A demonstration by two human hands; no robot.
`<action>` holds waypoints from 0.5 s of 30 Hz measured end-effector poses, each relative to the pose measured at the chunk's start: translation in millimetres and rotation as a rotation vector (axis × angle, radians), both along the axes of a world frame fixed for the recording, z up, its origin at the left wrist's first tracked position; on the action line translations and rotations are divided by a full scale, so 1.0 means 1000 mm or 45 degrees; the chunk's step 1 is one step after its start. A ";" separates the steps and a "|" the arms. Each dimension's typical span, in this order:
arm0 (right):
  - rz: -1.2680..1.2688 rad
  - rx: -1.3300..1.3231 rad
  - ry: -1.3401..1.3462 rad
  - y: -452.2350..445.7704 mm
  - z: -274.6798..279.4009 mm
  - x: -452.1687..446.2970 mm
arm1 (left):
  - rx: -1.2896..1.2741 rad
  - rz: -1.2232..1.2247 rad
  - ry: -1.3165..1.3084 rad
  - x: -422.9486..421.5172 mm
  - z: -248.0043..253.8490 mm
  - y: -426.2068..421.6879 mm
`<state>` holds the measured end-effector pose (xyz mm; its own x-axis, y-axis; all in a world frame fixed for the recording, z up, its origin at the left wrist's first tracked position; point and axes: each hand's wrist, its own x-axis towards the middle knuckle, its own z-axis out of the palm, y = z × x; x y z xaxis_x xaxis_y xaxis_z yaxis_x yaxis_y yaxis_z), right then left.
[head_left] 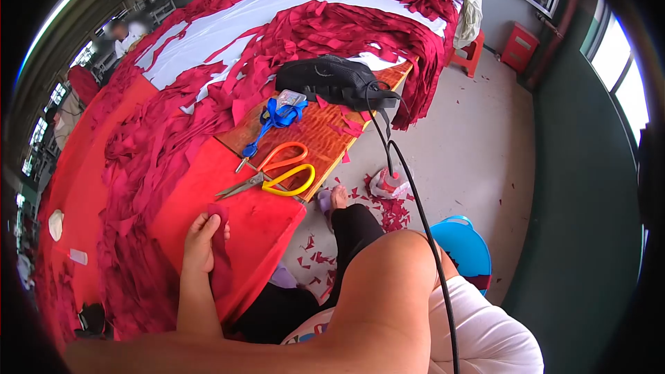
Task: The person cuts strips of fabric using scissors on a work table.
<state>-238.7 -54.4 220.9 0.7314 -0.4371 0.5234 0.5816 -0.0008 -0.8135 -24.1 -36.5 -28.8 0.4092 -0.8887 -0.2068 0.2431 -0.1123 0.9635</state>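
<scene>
My left hand (201, 244) is closed, thumb and fingers pinching a narrow dark red cloth strip (221, 256) that hangs down over the red table cover (187, 211). My right arm crosses low in front of me towards the bottom left, and its hand is outside the view. Just beyond my left hand lies a pair of scissors (273, 172) with one orange and one yellow handle loop, blades apart and pointing left. A blue lanyard (280, 116) with a badge rests behind it on the brown wooden board (305, 140).
Long heaps of dark red cloth strips (325, 31) cover the table over white fabric. A black bag (329, 79) with a cable sits at the table edge. Red scraps (395, 215) and a blue tub (463, 246) are on the floor. A person (468, 7) sits at the far end.
</scene>
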 end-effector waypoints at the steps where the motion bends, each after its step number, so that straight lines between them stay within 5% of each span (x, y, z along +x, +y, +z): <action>1: -0.038 0.088 0.023 -0.003 0.002 -0.002 | 0.019 -0.010 0.024 -0.001 -0.002 -0.002; 11: -0.222 0.795 0.100 0.027 0.024 -0.113 | -0.040 -0.111 0.052 0.005 -0.009 -0.003; 15: -0.157 0.565 -0.075 0.015 0.024 -0.117 | -0.083 -0.096 0.059 0.002 -0.001 -0.003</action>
